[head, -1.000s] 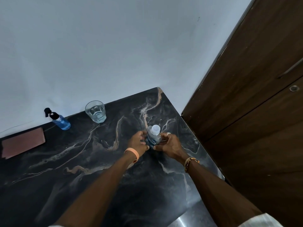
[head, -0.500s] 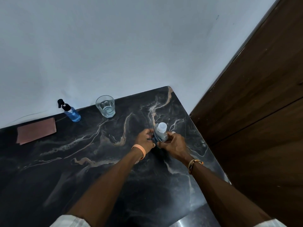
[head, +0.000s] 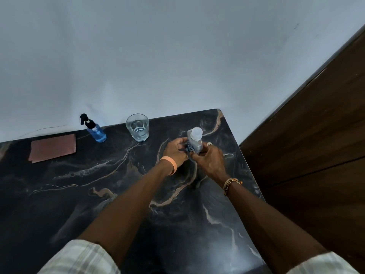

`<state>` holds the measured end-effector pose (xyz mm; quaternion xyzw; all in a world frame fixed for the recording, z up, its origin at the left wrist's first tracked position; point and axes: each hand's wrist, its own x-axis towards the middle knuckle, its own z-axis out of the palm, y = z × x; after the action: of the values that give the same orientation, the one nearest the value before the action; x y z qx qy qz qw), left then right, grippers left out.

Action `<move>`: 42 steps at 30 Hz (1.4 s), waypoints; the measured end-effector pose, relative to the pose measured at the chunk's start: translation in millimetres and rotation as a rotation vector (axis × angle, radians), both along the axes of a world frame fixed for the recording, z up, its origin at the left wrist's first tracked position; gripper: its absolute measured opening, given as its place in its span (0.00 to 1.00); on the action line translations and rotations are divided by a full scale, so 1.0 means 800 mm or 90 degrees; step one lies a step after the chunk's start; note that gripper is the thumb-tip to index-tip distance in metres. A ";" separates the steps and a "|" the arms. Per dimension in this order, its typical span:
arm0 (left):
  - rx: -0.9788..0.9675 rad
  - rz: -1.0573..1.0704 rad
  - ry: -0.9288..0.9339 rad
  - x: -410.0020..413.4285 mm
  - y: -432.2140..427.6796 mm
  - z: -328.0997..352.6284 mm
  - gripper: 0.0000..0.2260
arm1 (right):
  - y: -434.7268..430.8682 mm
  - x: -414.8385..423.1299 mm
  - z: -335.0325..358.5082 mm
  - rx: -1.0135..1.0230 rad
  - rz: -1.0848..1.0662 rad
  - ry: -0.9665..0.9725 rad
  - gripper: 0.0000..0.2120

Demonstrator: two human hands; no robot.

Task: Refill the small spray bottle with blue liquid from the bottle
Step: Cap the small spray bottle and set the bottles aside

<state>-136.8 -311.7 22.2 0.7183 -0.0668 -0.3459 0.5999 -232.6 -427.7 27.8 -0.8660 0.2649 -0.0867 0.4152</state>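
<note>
A small bottle [head: 194, 142] with a white cap and a blue label stands upright on the dark marble counter [head: 118, 194], near its far right corner. My left hand [head: 175, 150] grips its left side and my right hand [head: 209, 158] grips its right side, fingers curled round the body. The small spray bottle [head: 94, 129], with a black nozzle and blue liquid inside, stands at the back of the counter by the wall, well left of both hands.
A clear drinking glass [head: 137, 127] stands between the spray bottle and my hands. A brown cloth [head: 53, 147] lies flat at the back left. A white wall runs behind the counter; a dark wooden door [head: 316, 145] is at the right.
My view has shifted, so everything sits further right and lower in frame. Both hands stay on the bottle, which has hardly moved on the counter.
</note>
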 end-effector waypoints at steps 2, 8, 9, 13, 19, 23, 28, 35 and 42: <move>-0.004 0.008 -0.003 0.018 -0.006 0.004 0.26 | -0.007 0.022 0.003 0.003 0.003 -0.007 0.15; -0.034 0.043 -0.012 0.071 -0.030 0.017 0.25 | -0.030 0.091 0.011 -0.011 0.032 -0.017 0.10; -0.032 0.044 -0.014 0.079 -0.032 0.018 0.26 | -0.033 0.102 0.011 -0.016 0.034 -0.015 0.11; -0.030 0.046 -0.017 0.105 -0.040 0.022 0.27 | -0.042 0.137 0.007 -0.027 0.031 -0.025 0.13; -0.029 0.077 0.002 0.130 -0.049 0.017 0.27 | -0.050 0.171 -0.002 -0.039 0.029 0.003 0.14; -0.020 0.093 0.019 0.137 -0.053 0.007 0.28 | -0.050 0.180 -0.008 -0.043 0.027 0.004 0.14; 0.004 0.083 0.019 0.140 -0.058 -0.006 0.30 | -0.052 0.184 -0.017 -0.048 0.018 0.012 0.15; 0.026 0.065 0.004 0.135 -0.059 -0.015 0.31 | -0.052 0.179 -0.025 -0.032 0.015 0.010 0.15; 0.040 0.041 -0.050 0.129 -0.055 -0.011 0.31 | -0.050 0.176 -0.027 -0.019 0.021 0.010 0.17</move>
<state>-33.7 -355.9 13.3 0.7517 -0.0559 -0.2999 0.5847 -92.1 -467.5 5.8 -0.8769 0.2523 -0.0770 0.4018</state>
